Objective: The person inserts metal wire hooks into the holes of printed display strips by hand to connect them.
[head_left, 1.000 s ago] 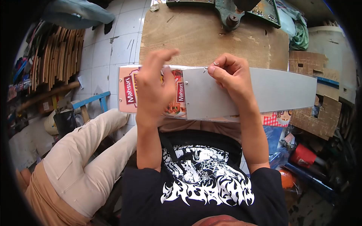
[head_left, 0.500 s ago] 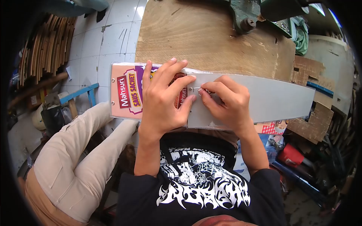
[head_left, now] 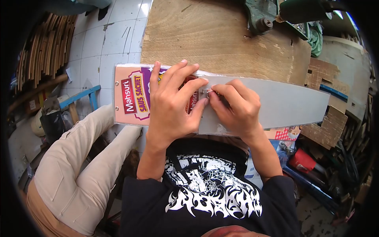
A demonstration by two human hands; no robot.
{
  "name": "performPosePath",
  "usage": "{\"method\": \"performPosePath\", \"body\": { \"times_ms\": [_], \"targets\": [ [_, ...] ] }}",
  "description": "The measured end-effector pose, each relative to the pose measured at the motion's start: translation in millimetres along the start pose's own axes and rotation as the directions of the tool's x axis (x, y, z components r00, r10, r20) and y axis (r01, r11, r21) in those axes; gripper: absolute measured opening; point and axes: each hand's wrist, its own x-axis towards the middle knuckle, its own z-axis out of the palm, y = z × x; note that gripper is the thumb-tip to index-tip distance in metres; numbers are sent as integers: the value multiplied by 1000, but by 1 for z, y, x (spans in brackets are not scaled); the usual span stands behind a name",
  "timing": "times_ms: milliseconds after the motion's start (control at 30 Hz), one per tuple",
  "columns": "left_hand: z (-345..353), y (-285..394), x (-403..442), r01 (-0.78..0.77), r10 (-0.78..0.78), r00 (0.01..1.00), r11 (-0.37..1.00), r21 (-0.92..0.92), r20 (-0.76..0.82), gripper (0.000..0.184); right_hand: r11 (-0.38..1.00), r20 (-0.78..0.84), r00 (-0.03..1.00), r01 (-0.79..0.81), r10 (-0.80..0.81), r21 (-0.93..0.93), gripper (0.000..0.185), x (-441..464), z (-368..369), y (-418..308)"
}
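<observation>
pinching one small bent metal piece [head_left: 207, 92]: right hand [head_left: 237, 106], thumb and index fingertip clamped on it, beside the seam of the panels. left hand [head_left: 170, 103]: palm down over the printed panel [head_left: 122, 106], fingers spread, thumb and index fingertip apart. printed panel: pink, lettered "mahsuri saus sachet", two metal eyelets [head_left: 117, 96] at left. grey panel [head_left: 292, 102]: plain, tapering, adjoining at right. both panels: at the near edge of the wooden bench [head_left: 229, 47]. green metal tool [head_left: 258, 23]: bench, far right. another person's beige trousers [head_left: 75, 166]: near left.
</observation>
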Motion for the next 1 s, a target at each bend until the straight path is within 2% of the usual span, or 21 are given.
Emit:
{"method": "performPosePath", "body": {
  "times_ms": [233, 300, 367, 467, 533, 567, 667, 733, 933, 1000],
  "targets": [
    [-1, 1, 0, -21, 21, 1000, 999, 27, 12, 32, 991, -12, 994, -105, 106, 86, 11, 3, -3, -2],
    [-1, 2, -1, -22, 21, 1000, 999, 30, 19, 33, 950, -112, 952, -264, 285, 167, 10, 8, -5, -1],
    [-2, 3, -1, -22, 21, 999, 999, 37, 28, 35, 941, -83, 954, -265, 288, 212, 9, 11, -9, 0],
    [2, -3, -5, -61, 61, 996, 998, 12, -62, 28, 898, -31, 942, -307, 333, 316, 9, 8, -13, 4],
    [4, -5, -7, -210, 205, 970, 977, -30, -130, 30, 859, -7, 925, -350, 380, 373, 9, 5, -15, 6],
    [4, -2, -6, -216, 211, 969, 976, -29, -127, 30, 848, 0, 923, -353, 384, 395, 9, 6, -16, 7],
    [3, 8, -5, -144, 140, 986, 989, -39, -89, 36, 838, 10, 925, -347, 379, 421, 9, 6, -17, 8],
    [4, 9, -5, -74, 70, 997, 990, -118, -36, 42, 839, 12, 930, -338, 368, 425, 9, 6, -17, 8],
    [10, 21, -3, 62, -65, 997, 993, -96, -31, 39, 818, -6, 929, -323, 371, 476, 9, 5, -17, 9],
    [9, 25, -2, 39, -41, 999, 998, -49, -34, 38, 812, 4, 929, -326, 370, 485, 10, 5, -19, 9]
  ]
}}
